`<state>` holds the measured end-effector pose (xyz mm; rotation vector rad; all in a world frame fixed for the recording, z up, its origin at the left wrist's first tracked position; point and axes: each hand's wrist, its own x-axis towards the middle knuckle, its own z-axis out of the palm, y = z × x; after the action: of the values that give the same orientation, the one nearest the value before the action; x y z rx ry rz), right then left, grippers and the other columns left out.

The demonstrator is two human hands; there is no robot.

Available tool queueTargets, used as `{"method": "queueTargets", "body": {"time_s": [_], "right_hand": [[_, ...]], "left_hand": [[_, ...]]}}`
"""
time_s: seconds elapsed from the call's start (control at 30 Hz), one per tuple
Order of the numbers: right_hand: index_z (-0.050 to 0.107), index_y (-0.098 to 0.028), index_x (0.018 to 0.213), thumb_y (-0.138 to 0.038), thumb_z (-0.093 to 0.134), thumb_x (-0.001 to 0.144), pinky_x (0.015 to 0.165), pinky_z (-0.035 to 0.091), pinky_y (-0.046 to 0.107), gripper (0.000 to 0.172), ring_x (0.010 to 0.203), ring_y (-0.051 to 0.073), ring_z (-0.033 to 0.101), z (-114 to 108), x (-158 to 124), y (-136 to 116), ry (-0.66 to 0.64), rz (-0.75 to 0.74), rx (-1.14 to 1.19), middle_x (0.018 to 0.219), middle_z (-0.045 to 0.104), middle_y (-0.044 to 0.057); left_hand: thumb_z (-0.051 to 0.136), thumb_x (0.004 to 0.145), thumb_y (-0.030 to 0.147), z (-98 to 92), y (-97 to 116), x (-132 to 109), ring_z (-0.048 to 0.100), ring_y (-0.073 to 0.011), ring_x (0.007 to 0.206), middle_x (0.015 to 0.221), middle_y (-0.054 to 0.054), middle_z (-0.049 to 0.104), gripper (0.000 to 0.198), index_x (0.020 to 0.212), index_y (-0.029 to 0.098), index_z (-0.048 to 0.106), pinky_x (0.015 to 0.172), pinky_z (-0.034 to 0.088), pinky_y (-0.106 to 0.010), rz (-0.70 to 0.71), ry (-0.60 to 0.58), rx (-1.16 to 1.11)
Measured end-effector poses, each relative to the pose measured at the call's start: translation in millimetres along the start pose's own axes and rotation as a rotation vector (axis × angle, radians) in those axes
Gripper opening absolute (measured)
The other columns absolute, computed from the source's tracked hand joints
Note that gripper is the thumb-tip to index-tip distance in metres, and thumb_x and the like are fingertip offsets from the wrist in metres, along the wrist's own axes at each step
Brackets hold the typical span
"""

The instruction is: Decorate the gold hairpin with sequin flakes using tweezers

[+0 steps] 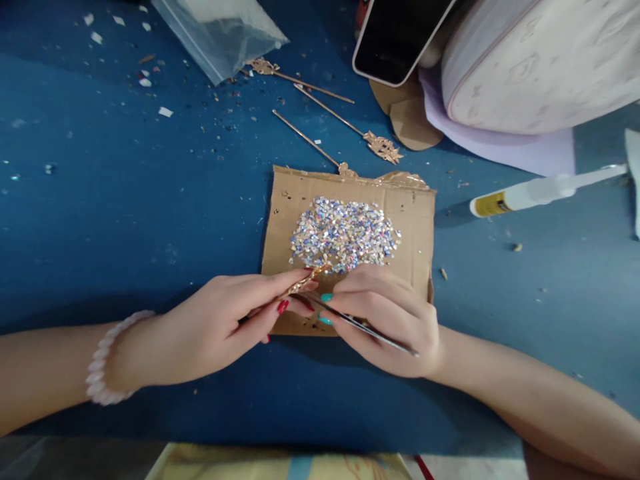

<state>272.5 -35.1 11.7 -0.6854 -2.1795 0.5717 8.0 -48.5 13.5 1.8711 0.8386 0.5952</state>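
My left hand (227, 320) pinches a gold hairpin ornament (306, 280) between thumb and fingers, over the near edge of a brown cardboard piece (417, 220). My right hand (385, 317) grips thin metal tweezers (370, 330), whose tip points at the ornament. The two hands touch at the fingertips. A heap of small iridescent rhinestones (345, 233) lies on the cardboard just beyond them.
Three more gold hairpins (325, 110) lie on the blue table behind the cardboard. A glue tube (540, 192) lies at right. A clear plastic bag (220, 30), a phone (395, 33), a white pouch (540, 60) and cardboard discs (413, 120) sit at the back. Small scraps are scattered at left.
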Motion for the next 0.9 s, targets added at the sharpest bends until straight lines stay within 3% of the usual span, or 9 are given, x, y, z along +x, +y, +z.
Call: {"method": "queueTargets", "body": {"time_s": [0.3, 0.57, 0.7, 0.9], "right_hand": [[0.069, -0.016, 0.098, -0.012, 0.069, 0.105, 0.076, 0.069, 0.032, 0.008, 0.078, 0.016, 0.078, 3.0, -1.3, 0.5, 0.018, 0.039, 0.037, 0.087, 0.083, 0.007], [0.070, -0.014, 0.097, -0.010, 0.071, 0.104, 0.074, 0.068, 0.031, 0.009, 0.076, 0.016, 0.078, 1.4, -1.0, 0.1, 0.028, 0.046, 0.081, 0.085, 0.082, 0.008], [0.070, -0.016, 0.099, -0.011, 0.070, 0.105, 0.076, 0.069, 0.032, 0.008, 0.080, 0.016, 0.079, -1.3, -1.9, -1.0, 0.012, 0.039, 0.074, 0.088, 0.083, 0.008], [0.069, -0.018, 0.100, -0.011, 0.069, 0.105, 0.074, 0.070, 0.033, 0.009, 0.077, 0.016, 0.078, -1.4, -1.5, -0.7, 0.013, 0.043, 0.023, 0.087, 0.082, 0.006]], "left_hand": [[0.045, 0.107, -0.001, 0.8, -1.0, 0.8, 0.074, -0.0001, 0.070, 0.121, -0.001, 0.087, 0.066, 0.167, 0.025, 0.050, 0.074, 0.057, -0.001, 0.039, -0.010, 0.035], [0.045, 0.107, -0.001, 0.3, -1.7, -0.5, 0.075, 0.0002, 0.075, 0.124, -0.001, 0.086, 0.067, 0.169, 0.026, 0.048, 0.074, 0.056, 0.001, 0.048, -0.012, 0.018], [0.046, 0.108, 0.001, 0.1, -2.5, -0.2, 0.074, 0.0013, 0.071, 0.122, 0.002, 0.087, 0.067, 0.168, 0.030, 0.048, 0.073, 0.056, 0.001, 0.023, -0.019, -0.019], [0.048, 0.109, 0.004, 1.6, -3.0, -0.5, 0.067, 0.0017, 0.063, 0.118, 0.002, 0.087, 0.060, 0.164, 0.027, 0.054, 0.068, 0.054, 0.002, -0.005, 0.003, -0.018]]}}
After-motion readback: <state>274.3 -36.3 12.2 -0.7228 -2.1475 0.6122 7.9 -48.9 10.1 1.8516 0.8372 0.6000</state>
